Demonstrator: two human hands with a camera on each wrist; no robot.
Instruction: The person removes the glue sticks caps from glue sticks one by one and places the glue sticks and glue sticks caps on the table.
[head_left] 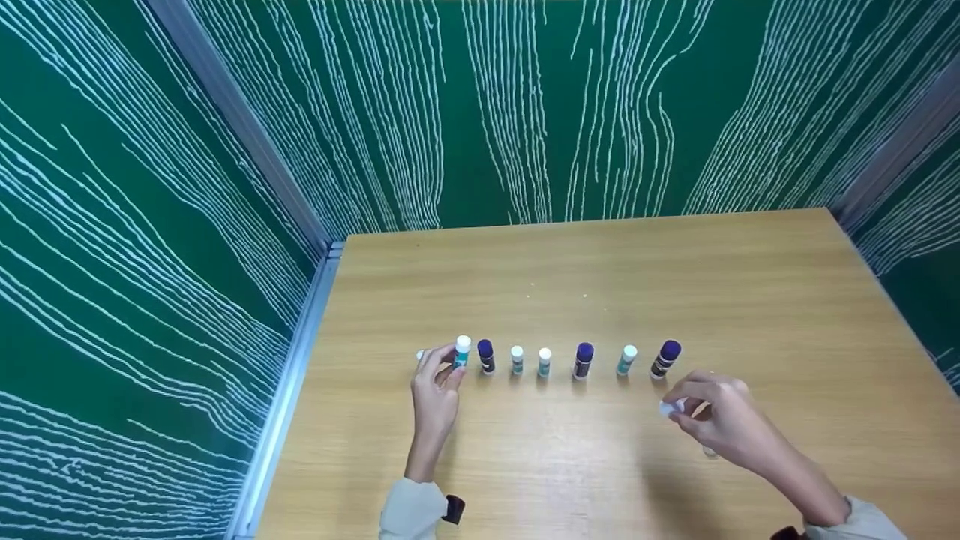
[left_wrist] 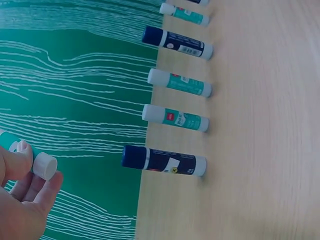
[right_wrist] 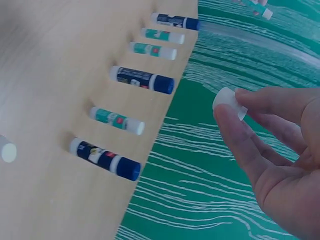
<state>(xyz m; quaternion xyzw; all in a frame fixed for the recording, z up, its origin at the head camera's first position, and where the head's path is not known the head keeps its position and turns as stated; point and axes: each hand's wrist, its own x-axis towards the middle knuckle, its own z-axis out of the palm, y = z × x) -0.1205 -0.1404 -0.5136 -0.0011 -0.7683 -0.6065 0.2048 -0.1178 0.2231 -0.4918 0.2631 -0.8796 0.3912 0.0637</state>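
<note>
In the head view my left hand (head_left: 435, 401) pinches a teal glue stick (head_left: 462, 352) with a white end up, at the left end of a row. The left wrist view shows that glue stick's white end (left_wrist: 45, 166) between thumb and fingers. My right hand (head_left: 724, 420) pinches a small white cap (right_wrist: 230, 101) between thumb and fingertips, above the table at the right. Upright between the hands are a navy glue stick (head_left: 486, 358), two small teal glue sticks (head_left: 517, 361), another navy one (head_left: 583, 361), a teal one (head_left: 626, 361) and a navy one (head_left: 665, 359).
Partly hidden below my right hand is a whitish object (head_left: 709, 451); a white cylinder end (right_wrist: 8, 152) shows at the right wrist view's edge. Another white bit (head_left: 420, 355) peeks out behind my left hand. Green walls with white lines (head_left: 495, 112) surround the wooden table (head_left: 525, 465).
</note>
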